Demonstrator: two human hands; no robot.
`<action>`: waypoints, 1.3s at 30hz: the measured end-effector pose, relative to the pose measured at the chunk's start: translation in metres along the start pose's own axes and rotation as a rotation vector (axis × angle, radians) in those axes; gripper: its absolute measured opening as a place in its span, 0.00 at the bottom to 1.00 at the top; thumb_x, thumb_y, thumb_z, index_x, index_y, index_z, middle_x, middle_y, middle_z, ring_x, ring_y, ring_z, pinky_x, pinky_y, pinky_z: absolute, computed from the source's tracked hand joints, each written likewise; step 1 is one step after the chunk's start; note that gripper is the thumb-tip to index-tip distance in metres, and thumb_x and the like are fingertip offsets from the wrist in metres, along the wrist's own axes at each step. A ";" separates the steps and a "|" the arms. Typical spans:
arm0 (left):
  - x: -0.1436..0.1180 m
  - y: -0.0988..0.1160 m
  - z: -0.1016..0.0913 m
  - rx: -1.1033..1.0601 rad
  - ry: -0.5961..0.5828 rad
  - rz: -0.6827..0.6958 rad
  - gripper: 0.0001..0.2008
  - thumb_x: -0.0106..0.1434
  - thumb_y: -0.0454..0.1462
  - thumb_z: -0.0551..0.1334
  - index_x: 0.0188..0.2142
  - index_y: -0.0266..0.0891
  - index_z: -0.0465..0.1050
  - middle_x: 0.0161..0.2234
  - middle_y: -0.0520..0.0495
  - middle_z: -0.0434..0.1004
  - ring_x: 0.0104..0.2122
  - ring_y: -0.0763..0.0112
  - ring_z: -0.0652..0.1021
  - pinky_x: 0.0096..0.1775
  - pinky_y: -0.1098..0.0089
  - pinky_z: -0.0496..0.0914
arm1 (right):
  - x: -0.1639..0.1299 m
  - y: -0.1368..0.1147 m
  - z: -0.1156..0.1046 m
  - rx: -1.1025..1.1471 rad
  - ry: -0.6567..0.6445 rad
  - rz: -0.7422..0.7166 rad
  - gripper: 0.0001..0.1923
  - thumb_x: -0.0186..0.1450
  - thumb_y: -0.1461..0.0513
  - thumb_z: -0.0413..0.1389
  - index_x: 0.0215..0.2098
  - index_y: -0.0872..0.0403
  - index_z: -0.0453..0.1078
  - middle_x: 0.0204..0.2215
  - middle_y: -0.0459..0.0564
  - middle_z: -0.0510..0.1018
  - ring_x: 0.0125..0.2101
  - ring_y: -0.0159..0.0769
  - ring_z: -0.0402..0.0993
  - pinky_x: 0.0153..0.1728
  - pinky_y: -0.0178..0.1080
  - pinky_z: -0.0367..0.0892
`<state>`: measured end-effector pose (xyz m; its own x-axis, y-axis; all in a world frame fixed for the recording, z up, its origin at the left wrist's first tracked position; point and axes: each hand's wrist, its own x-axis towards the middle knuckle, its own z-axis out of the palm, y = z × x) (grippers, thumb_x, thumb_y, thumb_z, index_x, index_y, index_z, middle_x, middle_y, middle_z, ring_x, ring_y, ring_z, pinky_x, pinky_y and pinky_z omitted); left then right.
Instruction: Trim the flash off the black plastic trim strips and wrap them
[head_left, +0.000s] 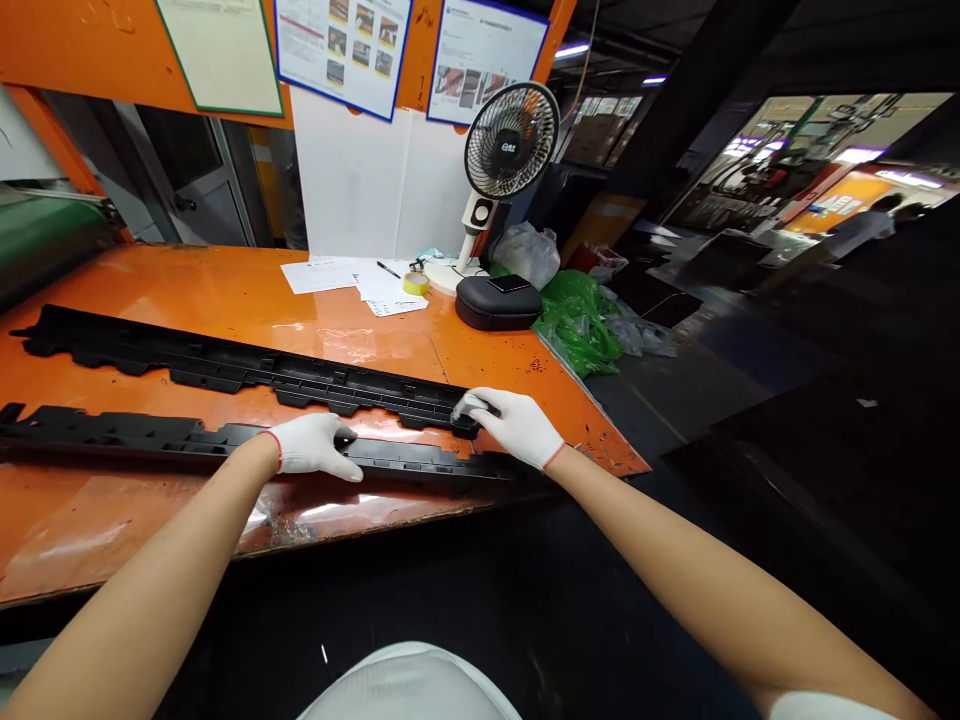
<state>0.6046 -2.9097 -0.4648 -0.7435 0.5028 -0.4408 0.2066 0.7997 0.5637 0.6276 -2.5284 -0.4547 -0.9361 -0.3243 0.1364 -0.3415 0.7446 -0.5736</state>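
Two long black plastic trim strips lie side by side across the orange table. My left hand (315, 445), in a white glove, straddles the near strip (405, 457), thumb on the front side and fingers over the back edge. At the right end of the far strip (225, 365), my gloved right hand (517, 425) has its fingers bent and closed on the tip. The far strip has a scalloped near edge and small ribs along its length. Part of the near strip is hidden behind my left hand and wrist.
On the orange table (187, 285) stand a fan (512, 145), a black case (497, 305) with a phone on top, yellow tape (415, 284), a pen and papers (322, 276). Green plastic bags (577, 320) lie past the right edge. A green roller (52, 240) is at left.
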 end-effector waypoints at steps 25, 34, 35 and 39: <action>-0.013 0.027 0.012 0.170 0.071 -0.064 0.36 0.52 0.55 0.71 0.58 0.46 0.83 0.54 0.42 0.86 0.53 0.44 0.83 0.54 0.59 0.76 | -0.050 0.076 -0.045 -0.014 0.065 0.239 0.15 0.75 0.57 0.53 0.46 0.46 0.84 0.51 0.45 0.88 0.52 0.43 0.83 0.61 0.41 0.71; -0.034 0.025 0.050 0.414 0.179 0.014 0.34 0.63 0.38 0.64 0.69 0.36 0.74 0.64 0.32 0.80 0.61 0.37 0.79 0.63 0.49 0.72 | -0.008 0.124 -0.054 -0.415 0.224 0.523 0.23 0.71 0.56 0.59 0.59 0.60 0.79 0.55 0.70 0.84 0.59 0.58 0.80 0.63 0.51 0.70; -0.035 0.027 0.058 0.429 0.213 0.024 0.34 0.62 0.34 0.64 0.68 0.33 0.73 0.64 0.30 0.80 0.60 0.37 0.79 0.62 0.49 0.72 | -0.001 0.119 -0.046 -0.444 0.239 0.470 0.28 0.70 0.55 0.60 0.63 0.63 0.76 0.60 0.74 0.81 0.64 0.62 0.76 0.67 0.54 0.68; -0.036 0.038 0.089 0.421 0.347 -0.115 0.31 0.59 0.27 0.63 0.64 0.31 0.74 0.57 0.29 0.81 0.56 0.43 0.81 0.58 0.53 0.74 | 0.038 0.094 0.002 -0.468 0.148 0.114 0.35 0.71 0.54 0.59 0.71 0.62 0.70 0.69 0.71 0.74 0.70 0.61 0.69 0.73 0.57 0.62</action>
<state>0.6954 -2.8682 -0.4900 -0.9273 0.3242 -0.1870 0.2953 0.9407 0.1668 0.5606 -2.4720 -0.5048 -0.9601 -0.1644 0.2263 -0.2056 0.9634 -0.1722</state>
